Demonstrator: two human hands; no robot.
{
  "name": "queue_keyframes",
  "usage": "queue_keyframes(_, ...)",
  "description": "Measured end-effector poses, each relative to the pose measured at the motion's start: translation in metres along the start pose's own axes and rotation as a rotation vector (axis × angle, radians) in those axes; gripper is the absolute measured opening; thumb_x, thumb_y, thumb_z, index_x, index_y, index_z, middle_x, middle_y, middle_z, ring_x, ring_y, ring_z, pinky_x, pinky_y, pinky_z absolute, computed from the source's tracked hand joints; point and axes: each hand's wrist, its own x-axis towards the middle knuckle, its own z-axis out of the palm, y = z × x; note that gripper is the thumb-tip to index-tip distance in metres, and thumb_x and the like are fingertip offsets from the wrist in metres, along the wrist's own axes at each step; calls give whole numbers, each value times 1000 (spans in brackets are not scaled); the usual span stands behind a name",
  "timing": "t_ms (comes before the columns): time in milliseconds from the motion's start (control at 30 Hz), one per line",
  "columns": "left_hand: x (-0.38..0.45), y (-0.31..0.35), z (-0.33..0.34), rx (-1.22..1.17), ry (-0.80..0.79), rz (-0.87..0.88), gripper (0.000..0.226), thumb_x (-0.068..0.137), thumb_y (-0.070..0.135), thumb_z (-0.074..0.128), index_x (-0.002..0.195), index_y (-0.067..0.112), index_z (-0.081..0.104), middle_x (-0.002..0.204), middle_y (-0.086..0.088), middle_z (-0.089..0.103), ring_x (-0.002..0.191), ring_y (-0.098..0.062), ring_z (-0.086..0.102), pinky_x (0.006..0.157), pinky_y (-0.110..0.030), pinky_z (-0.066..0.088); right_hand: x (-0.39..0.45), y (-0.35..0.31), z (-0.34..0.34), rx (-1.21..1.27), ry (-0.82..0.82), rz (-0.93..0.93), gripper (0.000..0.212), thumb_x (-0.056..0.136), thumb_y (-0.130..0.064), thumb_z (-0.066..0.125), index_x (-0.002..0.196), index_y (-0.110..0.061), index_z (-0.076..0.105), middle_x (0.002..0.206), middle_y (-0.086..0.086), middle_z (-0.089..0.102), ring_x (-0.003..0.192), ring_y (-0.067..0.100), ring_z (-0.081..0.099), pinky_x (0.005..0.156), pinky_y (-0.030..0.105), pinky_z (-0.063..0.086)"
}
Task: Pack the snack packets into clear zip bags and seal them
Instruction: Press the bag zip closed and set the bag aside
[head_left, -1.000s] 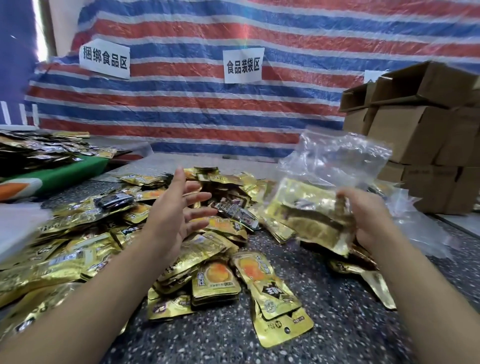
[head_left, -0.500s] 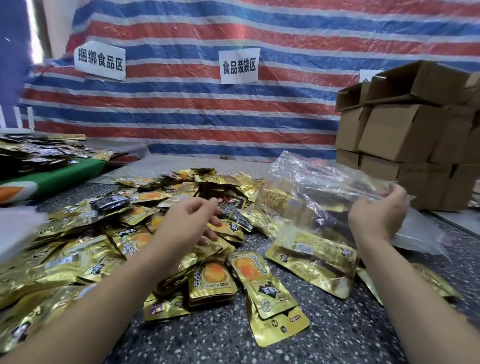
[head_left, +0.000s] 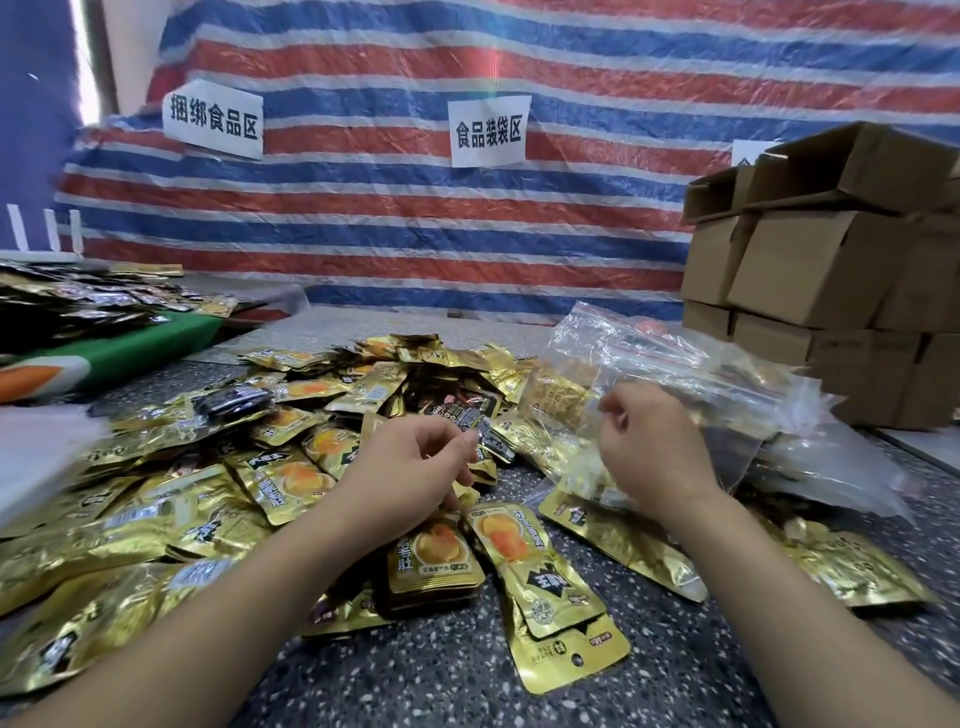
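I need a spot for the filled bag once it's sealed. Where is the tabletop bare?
Bare speckled dark tabletop shows nearest you, between the forearms, and far back before the striped tarp. The heap of gold foil snack packets crowds the left and centre; clear zip bags and stacked brown cardboard boxes fill the right.

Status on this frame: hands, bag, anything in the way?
Left hand curled over the gold packet pile, grip unclear. Right hand pinches the clear zip bag, packets inside, not visibly sealed. No obstruction seen.
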Motion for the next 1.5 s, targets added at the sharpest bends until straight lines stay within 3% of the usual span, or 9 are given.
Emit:
queue_keyframes(133, 0, -4, 3, 38, 23, 21, 24, 99, 34, 53, 84, 22, 68, 72, 10, 71, 56, -7, 67, 51, -18, 48, -9, 1, 14, -182, -338, 52, 6, 93, -23, 53, 89, -20, 56, 97, -2, 61, 87, 21, 58, 76, 38, 53)
queue_keyframes(367, 1, -3, 7, 60, 90, 81, 24, 99, 30, 53, 82, 21, 68, 73, 2, 69, 59, -13, 67, 57, -30, 54, -15, -22, 13, -59, -169, -115, 19, 96, -22, 51, 82, -14, 61, 83, -2, 60, 78, 17, 55, 69, 35, 50)
queue_keyframes(567, 12, 5, -26, 245, 305, 115, 25, 101, 26, 50, 87, 16, 67, 75, -1, 66, 60, -16, 58, 54, -36, 47, -28, -56, 13, -4, -279, -308, 24, 98, -26, 47, 78, -17, 56, 76, -6, 55, 71, 15, 55, 65, 35, 52)
queue_keyframes(667, 21, -6, -70, 245, 473, 26, 27, 102, 25, 47, 89, 12, 67, 81, -7, 68, 68, -23, 61, 57, -40, 50, -30, -60, 13, 5, -308, -334, 25, 98, -27, 47, 77, -17, 57, 74, -6, 56, 71, 14, 55, 68, 37, 54)
queue_keyframes(800, 16, -52, -147, 640, 624, -198, 22, 100, 16, 46, 93, 5, 63, 88, -12, 64, 80, -31, 56, 66, -35, 40, -31, -63, 13, 14, -292, -349, 27, 98, -27, 48, 76, -17, 59, 70, -6, 59, 66, 13, 57, 68, 37, 54)
queue_keyframes(867, 3, -76, -177, 824, 582, -373, 26, 100, 14, 45, 98, -4, 63, 99, -24, 66, 97, -39, 60, 75, -42, 47, -32, -64, 13, 35, -280, -341, 27, 98, -27, 49, 76, -17, 59, 69, -6, 59, 66, 13, 57, 68, 36, 54)
queue_keyframes(1067, -32, -127, -220, 1106, 296, -679, 29, 99, 27, 46, 110, 11, 67, 115, -10, 67, 107, -30, 61, 90, -36, 52, -34, -67, 11, 57, -301, -334, 31, 99, -25, 50, 69, -16, 53, 64, -6, 55, 61, 12, 53, 63, 32, 51)
queue_keyframes(1267, -36, -130, -225, 1166, 328, -661, 13, 92, 14, 57, 81, 9, 62, 75, -3, 57, 79, -25, 58, 61, -30, 48, -31, -64, 11, 38, -310, -317, 30, 98, -28, 50, 73, -13, 56, 69, -2, 57, 66, 18, 54, 62, 34, 46)
queue_keyframes(1500, -39, -131, -227, 1333, 237, -595, 11, 89, 9, 58, 78, 9, 61, 66, 1, 50, 69, -22, 53, 56, -26, 40, -32, -66, 10, 44, -332, -302, 29, 98, -29, 50, 75, -14, 58, 69, -3, 58, 65, 16, 55, 65, 39, 51)
